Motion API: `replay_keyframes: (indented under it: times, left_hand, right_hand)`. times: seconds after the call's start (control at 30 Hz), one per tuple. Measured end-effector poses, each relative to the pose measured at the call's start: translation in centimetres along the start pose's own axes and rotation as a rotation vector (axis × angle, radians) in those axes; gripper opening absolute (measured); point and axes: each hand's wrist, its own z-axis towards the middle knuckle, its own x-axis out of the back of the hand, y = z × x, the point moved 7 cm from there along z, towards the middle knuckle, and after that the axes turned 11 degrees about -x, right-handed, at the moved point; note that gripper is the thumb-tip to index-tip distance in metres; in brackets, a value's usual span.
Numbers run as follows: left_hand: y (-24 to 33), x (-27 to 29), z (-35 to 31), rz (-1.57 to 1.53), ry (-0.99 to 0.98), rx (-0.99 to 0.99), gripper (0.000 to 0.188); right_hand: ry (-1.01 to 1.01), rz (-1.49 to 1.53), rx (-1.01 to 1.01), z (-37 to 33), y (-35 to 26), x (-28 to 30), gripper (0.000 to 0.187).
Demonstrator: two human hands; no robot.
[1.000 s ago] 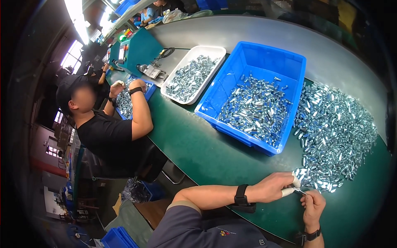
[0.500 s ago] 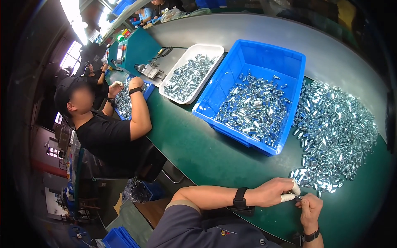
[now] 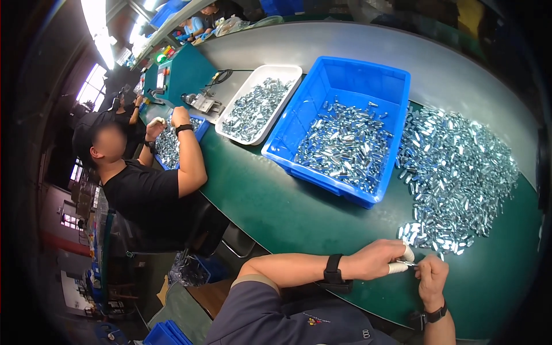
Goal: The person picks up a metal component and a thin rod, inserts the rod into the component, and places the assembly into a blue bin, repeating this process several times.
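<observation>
Low over the near edge of the bench, my left hand [image 3: 372,262] pinches a small shiny metal part [image 3: 409,264] between thumb and forefinger, both wearing pale finger covers. My right hand [image 3: 431,280] is closed, its fingertips meeting the part's right end. What those fingers grip is too small to make out. Just beyond my hands spreads a large heap of small silvery metal parts [image 3: 460,172]. Left of the heap, a blue plastic bin [image 3: 368,75] holds many similar parts.
A white tray [image 3: 298,73] of the same parts stands beyond the bin. At left a seated co-worker [image 3: 144,187] handles parts over a blue tray [image 3: 202,130], near a teal machine [image 3: 187,72]. A grey metal panel [image 3: 460,75] backs the green bench [image 3: 270,207].
The view has shifted slightly, so the bench and bins sit a little further left. My hands stay together at the small metal part; the co-worker's hands have moved slightly.
</observation>
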Motion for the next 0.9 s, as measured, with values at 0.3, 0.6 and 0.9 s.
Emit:
replay_keyframes:
  times: [0.3, 0.6, 0.9]
  left_hand:
    - [5.7, 4.4, 0.4, 0.616, 0.242, -0.370, 0.022]
    - [15.1, 12.2, 3.5, 1.299, 0.580, -0.476, 0.025]
    - [4.2, 2.5, 3.3, 1.027, -0.060, -0.206, 0.031]
  right_hand:
    - [0.251, 0.304, -0.134, 1.7, 2.8, 1.9, 0.024]
    - [0.086, 0.314, -0.086, 2.0, 0.5, 0.6, 0.016]
    - [0.113, 0.152, 0.068, 1.4, -1.0, 0.6, 0.016]
